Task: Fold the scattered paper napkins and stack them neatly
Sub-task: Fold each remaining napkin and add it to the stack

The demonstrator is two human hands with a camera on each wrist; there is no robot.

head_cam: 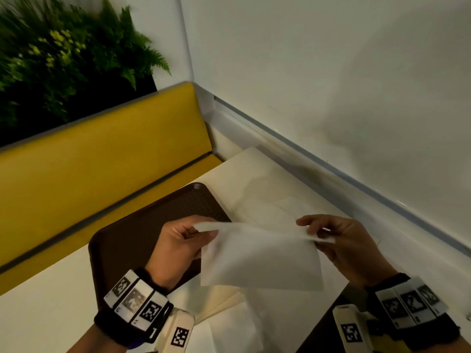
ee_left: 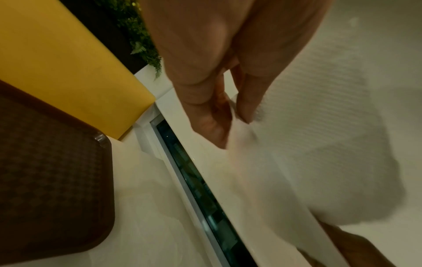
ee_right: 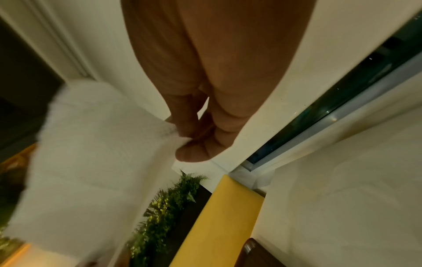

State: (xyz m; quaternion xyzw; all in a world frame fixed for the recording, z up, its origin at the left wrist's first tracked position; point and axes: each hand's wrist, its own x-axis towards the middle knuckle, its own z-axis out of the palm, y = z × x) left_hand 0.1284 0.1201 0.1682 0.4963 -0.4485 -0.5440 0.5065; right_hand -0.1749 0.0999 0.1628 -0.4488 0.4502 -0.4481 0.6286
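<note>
A white paper napkin (head_cam: 260,258) hangs in the air above the table, stretched between both hands. My left hand (head_cam: 201,231) pinches its upper left corner between thumb and fingers. My right hand (head_cam: 312,231) pinches the upper right corner. The same embossed napkin (ee_left: 319,137) fills the right of the left wrist view, with the left hand (ee_left: 235,115) pinching its edge. In the right wrist view the napkin (ee_right: 86,153) hangs at the left from the right hand (ee_right: 185,137). More white napkins (head_cam: 229,317) lie flat on the table below, near the front edge.
A dark brown tray (head_cam: 132,238) lies on the white table (head_cam: 51,301) under my left hand. Further napkins (head_cam: 280,207) lie flat beyond the hands. A yellow bench back (head_cam: 102,159), a fern planter (head_cam: 63,52) and a white wall with a rail (head_cam: 331,164) border the table.
</note>
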